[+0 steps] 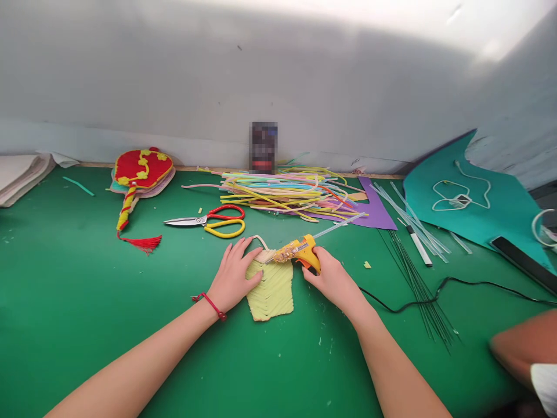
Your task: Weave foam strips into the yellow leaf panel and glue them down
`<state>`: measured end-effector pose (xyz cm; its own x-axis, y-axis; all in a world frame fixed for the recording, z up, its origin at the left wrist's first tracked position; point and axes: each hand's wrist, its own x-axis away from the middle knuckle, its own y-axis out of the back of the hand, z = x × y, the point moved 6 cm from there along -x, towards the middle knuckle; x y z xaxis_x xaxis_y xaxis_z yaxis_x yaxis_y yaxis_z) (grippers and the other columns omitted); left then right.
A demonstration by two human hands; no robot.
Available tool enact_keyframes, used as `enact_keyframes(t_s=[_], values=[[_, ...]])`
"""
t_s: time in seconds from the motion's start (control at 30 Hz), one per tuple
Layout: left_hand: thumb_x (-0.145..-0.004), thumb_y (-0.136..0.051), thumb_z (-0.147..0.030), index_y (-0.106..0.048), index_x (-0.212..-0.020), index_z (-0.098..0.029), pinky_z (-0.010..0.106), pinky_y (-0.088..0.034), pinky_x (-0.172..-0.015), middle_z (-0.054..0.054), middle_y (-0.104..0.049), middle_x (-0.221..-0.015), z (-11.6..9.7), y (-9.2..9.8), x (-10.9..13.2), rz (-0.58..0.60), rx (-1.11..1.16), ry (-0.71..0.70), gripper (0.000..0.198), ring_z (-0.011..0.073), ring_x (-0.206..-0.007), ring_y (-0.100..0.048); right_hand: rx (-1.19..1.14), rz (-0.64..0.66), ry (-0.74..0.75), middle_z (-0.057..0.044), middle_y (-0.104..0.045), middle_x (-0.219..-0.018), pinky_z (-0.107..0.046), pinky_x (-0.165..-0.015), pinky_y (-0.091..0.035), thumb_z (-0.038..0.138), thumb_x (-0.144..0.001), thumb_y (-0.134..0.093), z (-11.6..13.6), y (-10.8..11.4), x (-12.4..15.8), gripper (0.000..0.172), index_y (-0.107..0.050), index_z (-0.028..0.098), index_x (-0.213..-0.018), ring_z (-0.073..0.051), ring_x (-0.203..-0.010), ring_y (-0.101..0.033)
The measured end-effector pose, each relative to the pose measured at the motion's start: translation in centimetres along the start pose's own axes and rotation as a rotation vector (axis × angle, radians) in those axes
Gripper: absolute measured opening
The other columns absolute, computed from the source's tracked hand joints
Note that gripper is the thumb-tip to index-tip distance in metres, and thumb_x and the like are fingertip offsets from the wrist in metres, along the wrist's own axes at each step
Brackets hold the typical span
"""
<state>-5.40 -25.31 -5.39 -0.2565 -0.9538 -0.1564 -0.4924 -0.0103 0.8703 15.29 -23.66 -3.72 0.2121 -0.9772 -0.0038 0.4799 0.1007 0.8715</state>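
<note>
A yellow-green craft piece (272,293) of pipe cleaners laid side by side lies flat on the green table. My left hand (235,274) rests on its upper left part with the fingers spread, close to a cream pipe cleaner (261,241) that curves off the top edge. My right hand (333,278) is wrapped round the handle of a yellow glue gun (300,251). The gun's nozzle points left over the top of the piece, close to my left fingers. A clear glue stick juts from the back of the gun.
Red-and-yellow-handled scissors (224,222) lie beyond my left hand. A red fan-shaped craft (141,169) is at the left. Pipe cleaners (282,194) are heaped at the back. To the right are green wires (420,284), a marker (420,247), a black cable (439,288) and another person's arm (524,345).
</note>
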Motion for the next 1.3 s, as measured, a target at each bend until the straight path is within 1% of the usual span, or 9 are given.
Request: enact_keyframes(t_s=[0.2,0.47,0.7,0.87,1.03,1.17,1.3], values=[[-0.078,-0.051,-0.028,-0.048,-0.125,-0.026,0.051,-0.018,-0.110,0.007,-0.036,-0.142,0.03,-0.01,0.03,-0.007,0.013,0.001,0.046,0.0256,-0.133,-0.027,-0.017,0.002,0.020,-0.007,-0.059,-0.096,-0.029,-0.065,-0.044,0.032,-0.078,-0.045,0.12,-0.05,0.11,0.023,-0.047,0.021,-0.098,-0.020,-0.080,-0.058],[-0.079,-0.051,-0.028,-0.048,-0.125,-0.025,0.050,-0.018,-0.110,0.007,-0.035,-0.142,0.01,-0.02,-0.02,0.007,0.008,0.010,0.046,0.0255,-0.133,-0.027,-0.009,0.013,0.028,-0.007,-0.059,-0.097,-0.029,-0.065,-0.045,0.031,-0.078,-0.046,0.13,-0.10,0.08,0.023,-0.046,0.021,-0.099,-0.020,-0.081,-0.058],[-0.078,-0.051,-0.029,-0.048,-0.124,-0.024,0.050,-0.017,-0.110,0.008,-0.036,-0.142,-0.02,0.03,0.02,0.000,0.002,0.000,0.046,0.0255,-0.133,-0.027,-0.010,0.043,0.012,-0.007,-0.058,-0.097,-0.028,-0.063,-0.044,0.031,-0.079,-0.044,0.02,-0.08,0.17,0.022,-0.045,0.021,-0.098,-0.019,-0.078,-0.057],[-0.078,-0.051,-0.029,-0.049,-0.124,-0.023,0.050,-0.016,-0.110,0.008,-0.035,-0.142,-0.04,-0.04,-0.09,0.023,-0.012,0.009,0.046,0.0252,-0.133,-0.027,0.005,0.033,0.021,-0.006,-0.058,-0.095,-0.029,-0.065,-0.044,0.031,-0.079,-0.044,0.06,0.02,0.16,0.021,-0.046,0.020,-0.097,-0.019,-0.079,-0.057],[-0.079,-0.050,-0.028,-0.049,-0.124,-0.023,0.049,-0.016,-0.111,0.008,-0.035,-0.142,-0.06,-0.01,-0.09,0.028,-0.016,0.013,0.046,0.0250,-0.133,-0.027,0.005,0.013,0.025,-0.006,-0.059,-0.094,-0.027,-0.061,-0.043,0.032,-0.080,-0.044,-0.22,0.01,0.13,0.022,-0.046,0.020,-0.098,-0.018,-0.075,-0.057],[-0.079,-0.050,-0.029,-0.049,-0.124,-0.023,0.049,-0.016,-0.111,0.008,-0.034,-0.143,0.00,-0.08,-0.02,0.035,-0.023,0.017,0.046,0.0247,-0.133,-0.026,0.008,0.013,0.031,-0.006,-0.059,-0.094,-0.028,-0.064,-0.043,0.031,-0.079,-0.045,-0.37,-0.03,0.08,0.022,-0.046,0.020,-0.099,-0.019,-0.078,-0.057],[-0.079,-0.050,-0.029,-0.048,-0.125,-0.023,0.048,-0.016,-0.111,0.007,-0.035,-0.143,0.06,-0.11,0.01,0.027,-0.020,0.015,0.046,0.0243,-0.133,-0.026,0.004,0.010,0.024,-0.006,-0.059,-0.090,-0.028,-0.061,-0.042,0.032,-0.079,-0.044,-0.52,0.01,0.01,0.022,-0.047,0.020,-0.098,-0.018,-0.072,-0.056]])
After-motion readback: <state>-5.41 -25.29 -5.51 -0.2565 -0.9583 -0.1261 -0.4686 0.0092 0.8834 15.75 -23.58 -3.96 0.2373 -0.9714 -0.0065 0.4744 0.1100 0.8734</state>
